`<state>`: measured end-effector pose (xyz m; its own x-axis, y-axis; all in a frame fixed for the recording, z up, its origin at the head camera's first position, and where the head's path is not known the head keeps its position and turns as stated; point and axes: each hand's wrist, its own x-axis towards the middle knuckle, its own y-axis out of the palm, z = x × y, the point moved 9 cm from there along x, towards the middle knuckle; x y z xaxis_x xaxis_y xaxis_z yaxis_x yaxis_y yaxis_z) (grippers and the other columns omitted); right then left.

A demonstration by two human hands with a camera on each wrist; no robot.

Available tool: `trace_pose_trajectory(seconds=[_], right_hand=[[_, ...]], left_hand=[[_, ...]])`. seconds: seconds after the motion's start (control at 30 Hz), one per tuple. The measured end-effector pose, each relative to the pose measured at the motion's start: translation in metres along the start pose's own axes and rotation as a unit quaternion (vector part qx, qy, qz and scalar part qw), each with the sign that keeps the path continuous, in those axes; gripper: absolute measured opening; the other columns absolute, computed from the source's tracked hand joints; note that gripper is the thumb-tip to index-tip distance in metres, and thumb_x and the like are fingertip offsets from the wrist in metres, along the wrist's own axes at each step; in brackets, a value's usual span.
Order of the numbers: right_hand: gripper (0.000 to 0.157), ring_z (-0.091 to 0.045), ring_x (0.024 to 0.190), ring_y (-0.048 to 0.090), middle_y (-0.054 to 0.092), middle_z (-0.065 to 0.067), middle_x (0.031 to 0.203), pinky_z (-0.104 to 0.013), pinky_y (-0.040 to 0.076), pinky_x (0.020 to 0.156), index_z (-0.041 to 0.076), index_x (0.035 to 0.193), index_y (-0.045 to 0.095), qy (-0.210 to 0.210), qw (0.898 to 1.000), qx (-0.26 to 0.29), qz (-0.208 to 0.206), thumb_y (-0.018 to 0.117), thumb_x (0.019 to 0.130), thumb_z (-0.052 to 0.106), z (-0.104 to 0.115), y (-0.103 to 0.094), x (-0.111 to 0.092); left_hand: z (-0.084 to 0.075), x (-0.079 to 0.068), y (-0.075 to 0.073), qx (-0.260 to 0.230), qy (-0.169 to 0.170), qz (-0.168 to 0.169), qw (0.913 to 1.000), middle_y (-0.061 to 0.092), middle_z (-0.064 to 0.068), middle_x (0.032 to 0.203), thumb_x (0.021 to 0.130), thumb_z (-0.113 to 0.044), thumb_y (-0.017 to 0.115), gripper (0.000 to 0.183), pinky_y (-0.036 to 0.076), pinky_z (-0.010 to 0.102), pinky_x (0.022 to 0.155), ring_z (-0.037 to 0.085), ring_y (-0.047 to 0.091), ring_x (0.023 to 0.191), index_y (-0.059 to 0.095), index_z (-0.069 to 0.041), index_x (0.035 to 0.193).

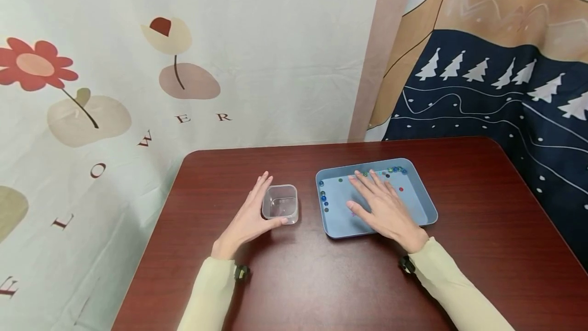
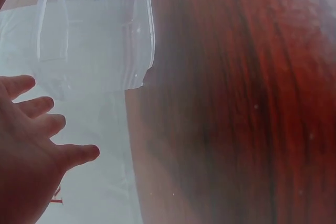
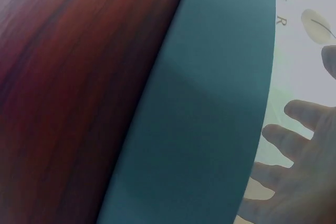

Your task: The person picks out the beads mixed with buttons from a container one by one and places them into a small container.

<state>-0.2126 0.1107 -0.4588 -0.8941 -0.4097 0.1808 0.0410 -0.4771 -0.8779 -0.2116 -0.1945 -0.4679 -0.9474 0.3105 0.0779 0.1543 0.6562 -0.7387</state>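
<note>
A small clear plastic container point(image 1: 286, 209) stands on the table, left of a shallow blue tray point(image 1: 340, 221). My left hand point(image 1: 245, 222) is beside the container's left and near sides, thumb and fingers spread apart; the left wrist view shows its fingers point(image 2: 44, 107) straight near the container wall point(image 2: 105, 40). Over the tray is my right hand point(image 1: 386, 211), palm down with fingers spread, holding nothing visible. Small round glass beads lie in the tray, several blue and dark ones point(image 1: 323, 198) along its left side, others point(image 1: 396, 170) at the far right corner, and a red bead point(image 1: 401, 189).
Both things rest on a dark red-brown wooden table point(image 1: 294, 280). Behind its far edge hangs a pale curtain point(image 1: 285, 66) with flower prints; a navy cloth point(image 1: 464, 101) with white trees hangs at the right. The tray's raised wall point(image 3: 199, 93) fills the middle of the right wrist view.
</note>
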Motion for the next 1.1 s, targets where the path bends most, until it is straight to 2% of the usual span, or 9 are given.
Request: trace_pose_trajectory(seconds=[0.1, 0.2, 0.4, 0.6, 0.83, 1.1], right_hand=[[0.071, -0.039, 0.155, 0.023, 0.035, -0.006, 0.166, -0.070, 0.022, 0.119, 0.018, 0.160, 0.043, -0.004, 1.000, 0.009, 0.009, 0.052, 0.103, 0.059, 0.006, 0.006, 0.005], [0.070, -0.039, 0.154, 0.026, 0.039, -0.006, 0.165, -0.068, 0.025, 0.119, 0.017, 0.159, 0.045, -0.009, 1.000, 0.014, 0.015, 0.054, 0.102, 0.058, 0.010, 0.013, 0.010], [0.065, -0.042, 0.150, 0.034, 0.046, -0.009, 0.159, -0.065, 0.031, 0.118, 0.015, 0.155, 0.051, -0.028, 0.999, 0.020, 0.020, 0.061, 0.101, 0.050, 0.022, 0.025, 0.019], [0.058, -0.043, 0.147, 0.040, 0.052, -0.012, 0.154, -0.065, 0.035, 0.115, 0.012, 0.149, 0.057, -0.045, 0.999, 0.023, 0.018, 0.068, 0.100, 0.041, 0.033, 0.034, 0.026], [0.050, -0.043, 0.143, 0.045, 0.058, -0.012, 0.148, -0.064, 0.040, 0.112, 0.013, 0.145, 0.062, -0.051, 0.998, 0.019, 0.015, 0.071, 0.100, 0.034, 0.036, 0.043, 0.032], [0.042, -0.038, 0.132, 0.056, 0.066, -0.011, 0.137, -0.059, 0.046, 0.108, 0.010, 0.136, 0.068, -0.067, 0.998, 0.022, 0.001, 0.075, 0.097, 0.024, 0.038, 0.045, 0.037]], left_hand=[[0.002, 0.005, 0.003, -0.006, -0.006, 0.008, 0.9999, 0.007, -0.013, 0.173, 0.078, -0.052, 0.088, 0.116, 0.027, 0.060, 0.121, 0.027, 0.007, 0.160, 0.021, -0.020, 0.167], [0.004, 0.008, 0.006, -0.004, -0.013, 0.017, 0.9998, 0.006, -0.011, 0.173, 0.077, -0.053, 0.089, 0.119, 0.028, 0.061, 0.121, 0.028, 0.006, 0.160, 0.019, -0.020, 0.167], [0.006, 0.009, 0.009, 0.009, -0.025, 0.030, 0.9992, 0.006, -0.009, 0.174, 0.076, -0.058, 0.087, 0.121, 0.021, 0.064, 0.122, 0.026, 0.005, 0.160, 0.017, -0.023, 0.168], [0.009, 0.010, 0.012, 0.015, -0.029, 0.031, 0.9990, 0.012, -0.002, 0.174, 0.075, -0.061, 0.086, 0.120, 0.018, 0.061, 0.124, 0.026, 0.007, 0.160, 0.021, -0.020, 0.167], [0.012, 0.010, 0.014, 0.015, -0.036, 0.032, 0.9987, 0.016, 0.005, 0.173, 0.074, -0.064, 0.085, 0.120, 0.027, 0.066, 0.119, 0.029, 0.011, 0.159, 0.024, -0.016, 0.166], [0.011, 0.011, 0.014, 0.019, -0.035, 0.030, 0.9988, 0.021, 0.010, 0.171, 0.075, -0.060, 0.087, 0.116, 0.035, 0.060, 0.118, 0.027, 0.016, 0.158, 0.028, -0.015, 0.164]])
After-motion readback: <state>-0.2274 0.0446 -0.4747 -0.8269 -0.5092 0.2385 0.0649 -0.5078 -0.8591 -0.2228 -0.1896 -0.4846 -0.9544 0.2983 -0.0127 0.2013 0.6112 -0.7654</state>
